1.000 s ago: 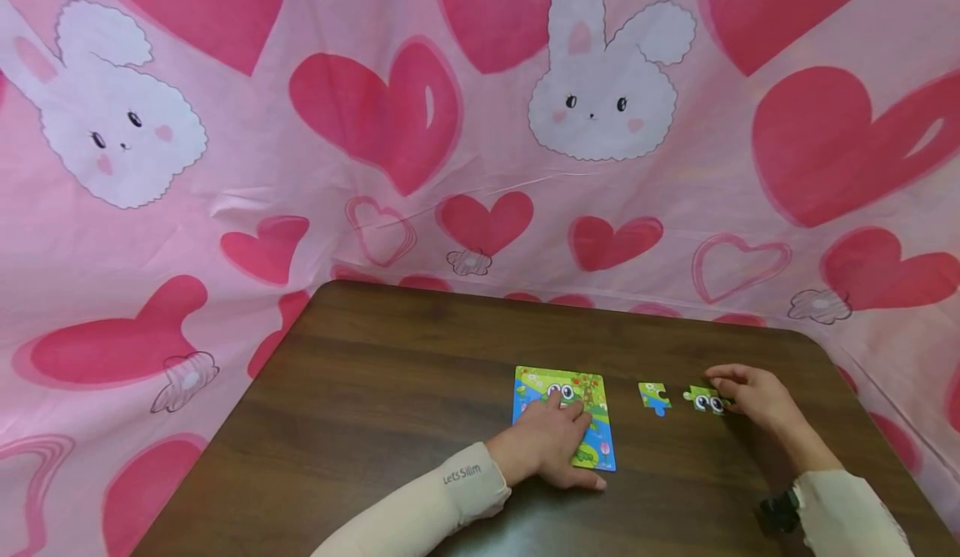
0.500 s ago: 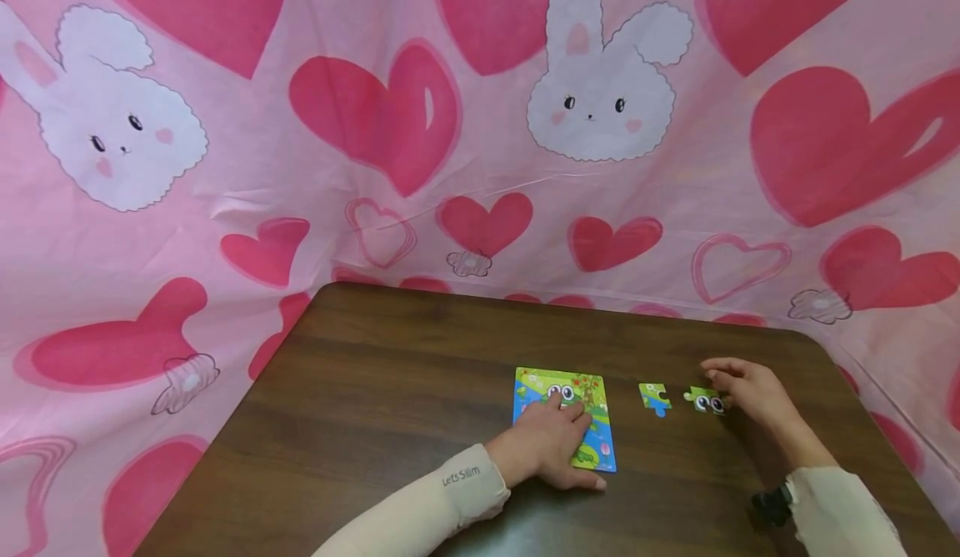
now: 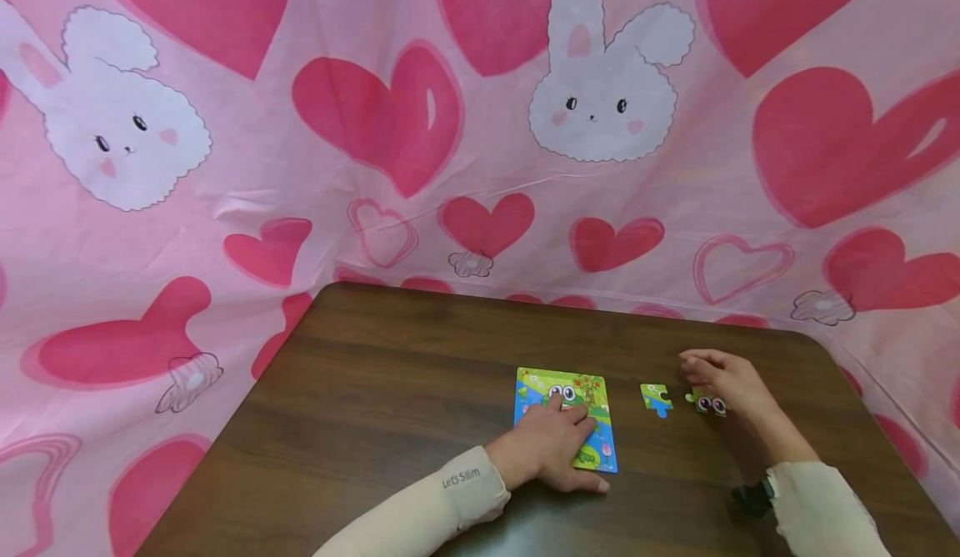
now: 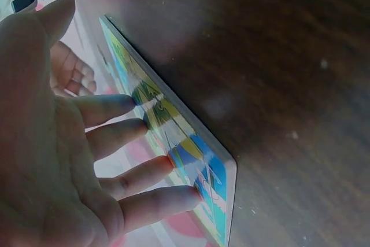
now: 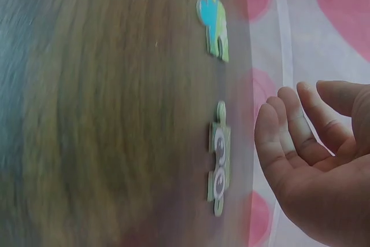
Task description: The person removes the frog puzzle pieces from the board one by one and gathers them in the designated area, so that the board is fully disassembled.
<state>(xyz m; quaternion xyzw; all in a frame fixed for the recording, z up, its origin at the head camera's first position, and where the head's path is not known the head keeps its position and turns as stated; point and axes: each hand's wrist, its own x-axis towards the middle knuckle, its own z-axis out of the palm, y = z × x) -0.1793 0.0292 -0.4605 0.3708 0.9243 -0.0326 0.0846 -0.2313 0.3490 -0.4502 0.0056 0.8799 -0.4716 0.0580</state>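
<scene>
A square frog-picture puzzle (image 3: 602, 444) in green and blue lies on the table, with my left hand (image 3: 551, 447) resting flat over it. In the left wrist view, the straight fingertips touch its printed face (image 4: 173, 128). To its right is a loose jigsaw piece (image 3: 655, 396), green above and blue below. Further right, a green jigsaw piece with two frog eyes (image 3: 705, 404) lies flat, partly covered by my right hand (image 3: 731, 386) in the head view. From the right wrist view, this hand (image 5: 318, 160) hovers off the eye piece (image 5: 219, 160), fingers loosely curled and holding nothing.
The dark wooden table (image 3: 405, 373) has rounded far corners. A pink cloth (image 3: 480, 148) printed with hearts and rabbits hangs behind it and at both sides. A black strap (image 3: 752, 499) shows at the right wrist.
My right hand has let go of the eye piece, lifted, and shifted a little left. The eye piece stays on the table. My left hand keeps its place on the puzzle.
</scene>
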